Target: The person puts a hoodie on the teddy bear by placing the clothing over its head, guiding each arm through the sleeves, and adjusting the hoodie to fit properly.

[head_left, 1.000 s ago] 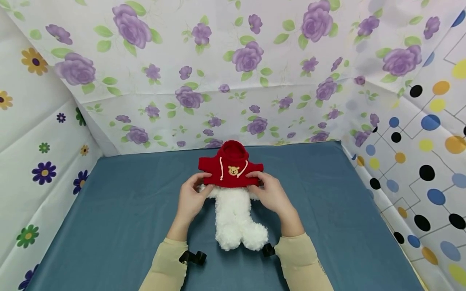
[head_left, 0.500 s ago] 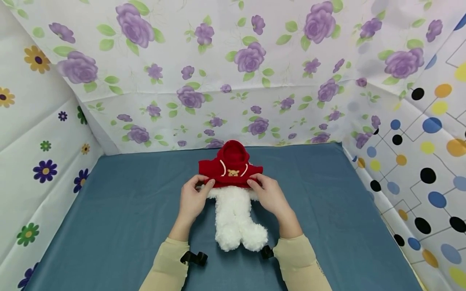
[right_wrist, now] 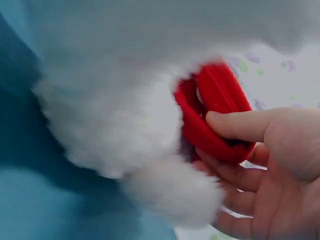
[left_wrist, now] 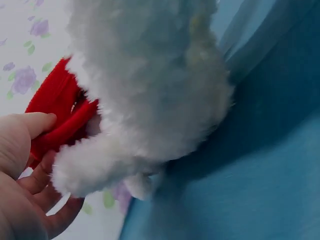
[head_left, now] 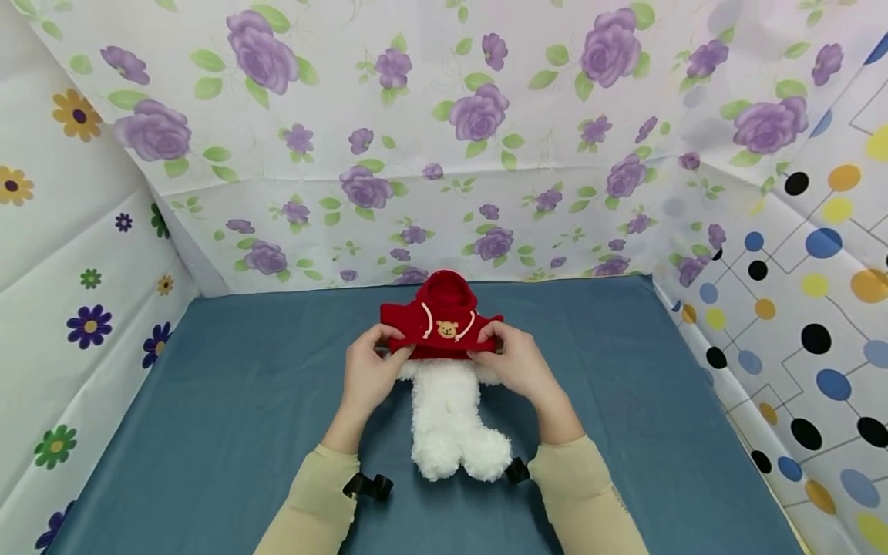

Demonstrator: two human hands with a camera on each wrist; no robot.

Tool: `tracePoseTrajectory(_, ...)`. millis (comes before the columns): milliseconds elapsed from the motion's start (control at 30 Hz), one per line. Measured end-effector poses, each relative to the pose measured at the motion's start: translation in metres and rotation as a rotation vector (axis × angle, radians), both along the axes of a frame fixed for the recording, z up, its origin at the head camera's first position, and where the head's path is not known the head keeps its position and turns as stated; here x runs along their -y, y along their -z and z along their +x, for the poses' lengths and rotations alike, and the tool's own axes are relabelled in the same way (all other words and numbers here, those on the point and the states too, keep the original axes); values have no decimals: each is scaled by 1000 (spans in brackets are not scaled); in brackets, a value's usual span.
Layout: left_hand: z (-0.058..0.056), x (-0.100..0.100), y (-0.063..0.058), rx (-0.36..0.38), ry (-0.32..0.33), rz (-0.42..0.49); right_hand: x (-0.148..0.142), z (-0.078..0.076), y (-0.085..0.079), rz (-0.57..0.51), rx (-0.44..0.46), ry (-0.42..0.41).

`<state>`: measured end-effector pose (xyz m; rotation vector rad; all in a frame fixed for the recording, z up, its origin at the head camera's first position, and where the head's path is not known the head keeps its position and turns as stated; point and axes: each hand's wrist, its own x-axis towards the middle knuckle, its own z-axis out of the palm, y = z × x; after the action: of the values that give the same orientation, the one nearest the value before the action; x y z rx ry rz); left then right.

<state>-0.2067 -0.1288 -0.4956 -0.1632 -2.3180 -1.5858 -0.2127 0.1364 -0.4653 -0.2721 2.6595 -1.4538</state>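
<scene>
A small red hoodie (head_left: 416, 317) with white drawstrings and a bear-face patch covers the head end of a white fluffy plush toy (head_left: 445, 416) on the table. Its hood opening faces up at the far end. My left hand (head_left: 371, 366) pinches the hem's left side between thumb and fingers, and my right hand (head_left: 516, 362) pinches the right side. In both wrist views the thumbs lie on the red fabric, with the hem gaping beside the plush's short arms (left_wrist: 82, 170). The plush's head is hidden under the hoodie.
Blue cloth (head_left: 264, 432) covers the table. Behind it stands a white sheet (head_left: 430, 92) with purple roses, and patterned sheets (head_left: 784, 308) border the sides. A black wrist mount (head_left: 371, 487) sits on the left sleeve, another (head_left: 516, 471) by the right.
The hem rolled up over the bear patch half a second ago, and the patch now shows fully again. Both hands keep hold of the hem; the plush's body stays put.
</scene>
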Motion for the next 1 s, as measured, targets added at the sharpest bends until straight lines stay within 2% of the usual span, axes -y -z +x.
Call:
tracePoseTrajectory(167,-15,-1,-28,16,67,-81,-11,-26,-23,6,30,-41)
tracePoseTrajectory(300,-34,-3,-50,64,98,-161,-17,-53,-38,10,31,-54)
tracePoseTrajectory(400,-51,-5,-61,85,120,-229,-19,-72,-40,-3,16,-57)
tracePoseTrajectory(500,-66,-9,-66,96,142,-290,-21,-90,-34,-11,-12,-53)
tracePoseTrajectory(633,-82,-13,-63,117,145,-359,-23,-110,-18,5,-59,-24)
tracePoseTrajectory(733,-89,-16,-56,123,127,-400,-22,-119,-4,20,-103,-16)
tracePoseTrajectory(1000,-99,-18,-27,97,92,-458,-14,-127,26,130,-208,-25)
